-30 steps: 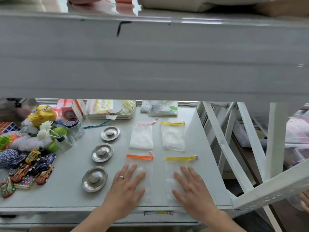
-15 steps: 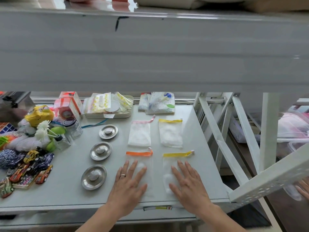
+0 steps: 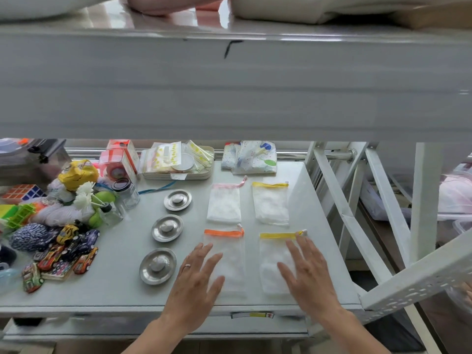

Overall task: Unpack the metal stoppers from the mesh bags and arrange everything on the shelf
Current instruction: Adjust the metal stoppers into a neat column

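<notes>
Both hands flat, fingers spread: left hand (image 3: 196,279) on orange-trimmed bag (image 3: 226,261), right hand (image 3: 310,274) on yellow-trimmed bag (image 3: 274,261).

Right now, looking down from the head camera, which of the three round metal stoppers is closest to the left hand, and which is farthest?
From the left hand:
1. Nearest metal stopper, just to the hand's left, near the shelf's front edge.
2. Middle metal stopper, farther back in the row.
3. Back metal stopper, farthest, near the small glass jar.

grey shelf (image 3: 122,290), three metal stoppers (image 3: 167,228), four mesh bags (image 3: 224,204)
</notes>
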`<act>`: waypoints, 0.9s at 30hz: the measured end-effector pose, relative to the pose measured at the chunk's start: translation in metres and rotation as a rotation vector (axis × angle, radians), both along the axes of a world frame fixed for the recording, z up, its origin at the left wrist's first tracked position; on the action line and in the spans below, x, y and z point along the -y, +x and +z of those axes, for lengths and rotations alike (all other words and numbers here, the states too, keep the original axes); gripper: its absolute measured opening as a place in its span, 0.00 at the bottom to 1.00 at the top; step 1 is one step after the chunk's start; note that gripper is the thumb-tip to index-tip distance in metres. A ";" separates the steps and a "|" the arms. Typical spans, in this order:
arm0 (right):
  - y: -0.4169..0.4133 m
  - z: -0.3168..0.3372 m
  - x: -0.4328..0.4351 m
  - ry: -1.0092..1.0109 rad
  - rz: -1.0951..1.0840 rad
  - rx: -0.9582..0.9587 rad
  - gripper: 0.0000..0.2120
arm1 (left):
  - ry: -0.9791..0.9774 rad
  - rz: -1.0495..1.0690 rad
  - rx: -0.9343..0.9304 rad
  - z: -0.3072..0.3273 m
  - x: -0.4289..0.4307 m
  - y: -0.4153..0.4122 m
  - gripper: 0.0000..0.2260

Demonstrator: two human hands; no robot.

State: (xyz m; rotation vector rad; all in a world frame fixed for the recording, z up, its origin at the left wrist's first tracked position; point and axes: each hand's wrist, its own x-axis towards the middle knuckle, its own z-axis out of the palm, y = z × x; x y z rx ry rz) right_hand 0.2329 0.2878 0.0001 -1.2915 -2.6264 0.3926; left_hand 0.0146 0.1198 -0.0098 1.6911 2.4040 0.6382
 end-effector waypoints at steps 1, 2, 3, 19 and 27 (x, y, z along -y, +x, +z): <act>0.001 0.005 -0.001 0.009 -0.032 -0.040 0.29 | 0.062 0.037 0.030 0.004 0.008 -0.007 0.20; 0.001 0.008 -0.001 0.026 -0.055 -0.070 0.27 | 0.118 0.087 0.046 0.007 0.015 -0.018 0.18; -0.003 0.012 0.001 0.049 -0.068 -0.103 0.25 | 0.164 0.143 0.053 0.009 0.023 -0.032 0.16; -0.199 -0.012 0.167 0.047 0.441 0.088 0.29 | -0.257 -0.097 0.111 0.024 -0.013 -0.198 0.21; -0.193 -0.016 0.188 0.072 0.267 0.078 0.23 | -0.178 -0.101 0.160 0.012 -0.022 -0.191 0.18</act>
